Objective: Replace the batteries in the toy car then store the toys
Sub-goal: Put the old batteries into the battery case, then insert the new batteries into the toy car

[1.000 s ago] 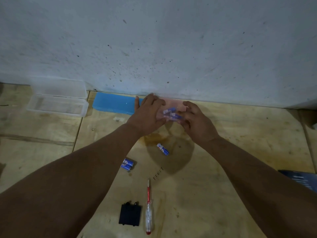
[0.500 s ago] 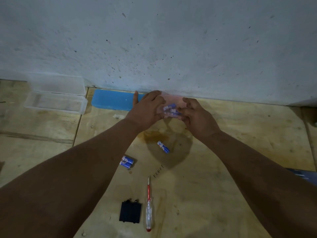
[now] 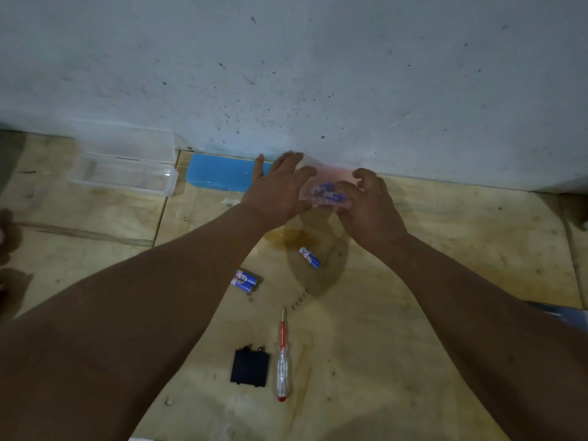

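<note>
Hands, left point(image 3: 276, 194) & right point(image 3: 369, 205), fingers clamped on pink battery case point(image 3: 324, 189), long axis left-right along wall.

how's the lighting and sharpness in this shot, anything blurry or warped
Head view: dim, bluish light; the pink case between the hands is smeared by motion blur; batteries and screwdriver read sharp; wide-angle lens bows the wall's base line; forearms cast soft shadows on the floor.

The floor point(image 3: 413, 313) is plywood, matt and stained. The wall point(image 3: 318, 74) is rough painted plaster with dark specks. The open box point(image 3: 124, 173) is clear plastic; the blue case point(image 3: 222, 173) is glossy plastic. The screwdriver point(image 3: 282, 361) has a transparent plastic handle. The cover point(image 3: 250, 367) is matt black plastic.
</note>
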